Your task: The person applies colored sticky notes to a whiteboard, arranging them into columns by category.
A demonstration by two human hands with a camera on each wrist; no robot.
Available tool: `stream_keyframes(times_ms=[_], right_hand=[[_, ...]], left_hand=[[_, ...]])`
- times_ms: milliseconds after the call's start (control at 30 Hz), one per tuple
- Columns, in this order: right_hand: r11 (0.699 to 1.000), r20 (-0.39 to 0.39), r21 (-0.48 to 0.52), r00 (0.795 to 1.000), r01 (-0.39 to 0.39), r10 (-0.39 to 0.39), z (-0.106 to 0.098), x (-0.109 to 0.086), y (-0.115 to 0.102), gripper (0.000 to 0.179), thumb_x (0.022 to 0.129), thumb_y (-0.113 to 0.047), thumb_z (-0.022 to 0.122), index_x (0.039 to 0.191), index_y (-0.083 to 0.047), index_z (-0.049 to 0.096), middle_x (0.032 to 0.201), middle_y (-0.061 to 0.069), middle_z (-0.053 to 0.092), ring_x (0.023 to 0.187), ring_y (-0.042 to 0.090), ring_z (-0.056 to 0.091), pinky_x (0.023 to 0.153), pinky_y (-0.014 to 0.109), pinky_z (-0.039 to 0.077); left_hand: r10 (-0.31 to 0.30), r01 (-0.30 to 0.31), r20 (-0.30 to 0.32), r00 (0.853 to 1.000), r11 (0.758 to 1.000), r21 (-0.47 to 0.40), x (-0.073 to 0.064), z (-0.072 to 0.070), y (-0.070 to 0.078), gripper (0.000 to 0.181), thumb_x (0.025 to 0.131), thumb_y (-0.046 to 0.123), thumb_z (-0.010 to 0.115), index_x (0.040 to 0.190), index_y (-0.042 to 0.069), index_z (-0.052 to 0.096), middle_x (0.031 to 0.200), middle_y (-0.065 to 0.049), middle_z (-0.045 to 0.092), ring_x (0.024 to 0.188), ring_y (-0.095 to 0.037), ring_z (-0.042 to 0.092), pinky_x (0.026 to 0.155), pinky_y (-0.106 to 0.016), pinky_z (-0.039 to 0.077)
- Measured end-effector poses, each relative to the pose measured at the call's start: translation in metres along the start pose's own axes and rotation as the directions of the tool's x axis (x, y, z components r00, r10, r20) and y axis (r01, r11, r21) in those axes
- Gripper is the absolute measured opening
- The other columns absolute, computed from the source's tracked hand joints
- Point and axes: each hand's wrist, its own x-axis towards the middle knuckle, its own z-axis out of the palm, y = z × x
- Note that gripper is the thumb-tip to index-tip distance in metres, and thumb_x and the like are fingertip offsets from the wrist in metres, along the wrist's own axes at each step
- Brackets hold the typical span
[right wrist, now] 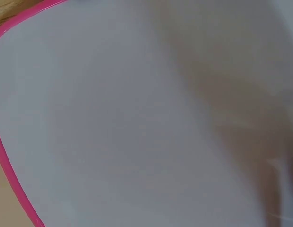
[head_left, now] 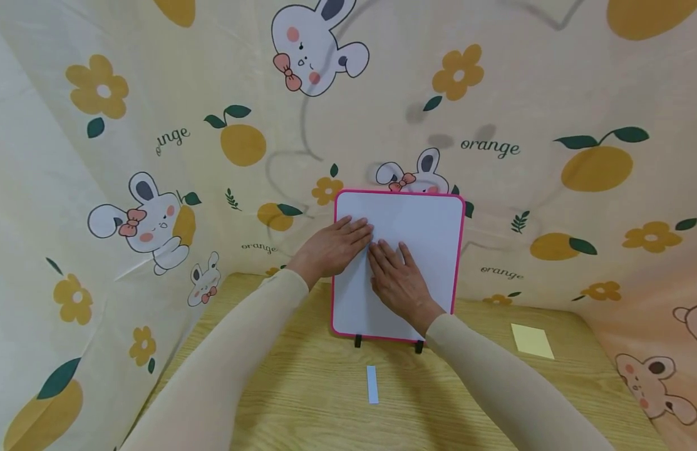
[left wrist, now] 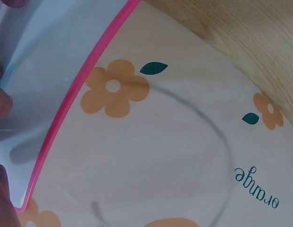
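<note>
A whiteboard [head_left: 424,228] with a pink rim stands upright on two small black feet [head_left: 357,341] near the back of the table. Flat against its left half rests my left hand [head_left: 337,247], fingers straight and pointing right. My right hand [head_left: 401,285] lies on the board just below and to the right, its fingers extended upward and their tips close to the left fingertips. In the left wrist view, fingers [left wrist: 1,103] show at the left edge beside a thin bluish line on the board. The right wrist view is mostly the board's white surface [right wrist: 113,118], with a brownish blur at right.
A pale blue strip [head_left: 372,384] lies on the wooden table [head_left: 303,401] in front of the board. Farther right is a yellow sticky note [head_left: 531,341]. A cloth [head_left: 382,125] printed with rabbits, oranges and flowers hangs behind the board and along both sides.
</note>
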Motion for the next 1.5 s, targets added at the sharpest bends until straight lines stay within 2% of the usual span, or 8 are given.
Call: stream_keyframes(times_ms=[200, 567, 833, 967, 1200, 1367, 1500], right_hand=[[1.000, 0.030, -0.007, 1.000, -0.003, 0.003, -0.002, -0.001, 0.000, 0.068, 0.107, -0.042, 0.055, 0.164, -0.009, 0.038, 0.173, 0.007, 0.032, 0.161, 0.027, 0.027, 0.132, 0.059, 0.021], [1.000, 0.053, 0.010, 0.999, 0.003, -0.003, -0.005, -0.003, -0.001, 0.069, 0.107, -0.044, 0.056, 0.164, -0.009, 0.039, 0.173, 0.008, 0.032, 0.162, 0.028, 0.025, 0.133, 0.059, 0.019], [1.000, 0.106, 0.024, 0.994, 0.002, -0.005, -0.007, 0.001, -0.003, 0.075, 0.108, -0.047, 0.053, 0.168, -0.010, 0.029, 0.176, 0.007, 0.020, 0.165, 0.027, 0.015, 0.134, 0.059, 0.012], [1.000, 0.108, 0.030, 0.994, 0.000, -0.003, -0.005, 0.001, -0.003, 0.076, 0.107, -0.046, 0.054, 0.168, -0.010, 0.027, 0.177, 0.007, 0.017, 0.165, 0.027, 0.013, 0.134, 0.059, 0.010], [1.000, 0.103, 0.028, 0.995, 0.003, -0.006, -0.007, 0.001, -0.004, 0.076, 0.107, -0.047, 0.055, 0.168, -0.010, 0.028, 0.176, 0.007, 0.019, 0.165, 0.027, 0.014, 0.134, 0.060, 0.011], [1.000, 0.106, 0.007, 0.994, 0.012, -0.013, -0.006, -0.001, -0.004, 0.075, 0.107, -0.049, 0.054, 0.167, -0.011, 0.031, 0.176, 0.006, 0.023, 0.164, 0.027, 0.017, 0.133, 0.060, 0.013], [1.000, 0.113, -0.001, 0.994, 0.015, -0.014, -0.005, -0.004, -0.004, 0.074, 0.107, -0.049, 0.054, 0.167, -0.011, 0.032, 0.175, 0.006, 0.024, 0.164, 0.026, 0.018, 0.133, 0.060, 0.014]], left_hand=[[0.008, -0.008, 0.011, 1.000, 1.000, 0.005, 0.002, -0.003, -0.002, 0.060, 0.114, 0.031, 0.042, 0.169, 0.016, 0.025, 0.177, 0.000, 0.021, 0.165, -0.021, 0.013, 0.136, -0.043, 0.009], [-0.005, 0.005, 0.001, 1.000, 1.000, -0.023, -0.006, 0.000, -0.008, 0.058, 0.113, 0.029, 0.045, 0.167, 0.014, 0.031, 0.174, -0.001, 0.028, 0.164, -0.022, 0.017, 0.136, -0.043, 0.011], [0.005, -0.006, -0.015, 1.000, 0.999, -0.048, -0.002, -0.005, -0.005, 0.058, 0.112, 0.027, 0.049, 0.166, 0.014, 0.034, 0.174, -0.002, 0.031, 0.164, -0.022, 0.019, 0.136, -0.042, 0.012], [0.006, -0.006, -0.001, 1.000, 0.998, -0.058, 0.003, -0.006, -0.002, 0.061, 0.112, 0.031, 0.049, 0.168, 0.017, 0.031, 0.175, 0.000, 0.028, 0.164, -0.021, 0.017, 0.135, -0.042, 0.011], [0.013, -0.012, 0.010, 1.000, 0.997, -0.074, 0.005, -0.006, -0.005, 0.062, 0.112, 0.033, 0.049, 0.168, 0.018, 0.029, 0.175, 0.000, 0.026, 0.165, -0.021, 0.015, 0.135, -0.043, 0.009], [0.003, -0.003, -0.009, 1.000, 0.999, -0.041, 0.000, -0.004, -0.006, 0.058, 0.113, 0.031, 0.046, 0.168, 0.017, 0.032, 0.175, 0.000, 0.028, 0.164, -0.021, 0.018, 0.135, -0.042, 0.012], [0.014, -0.015, -0.030, 0.999, 0.999, -0.030, -0.004, 0.001, -0.001, 0.059, 0.113, 0.029, 0.048, 0.168, 0.016, 0.032, 0.175, -0.001, 0.028, 0.164, -0.022, 0.019, 0.135, -0.042, 0.013]])
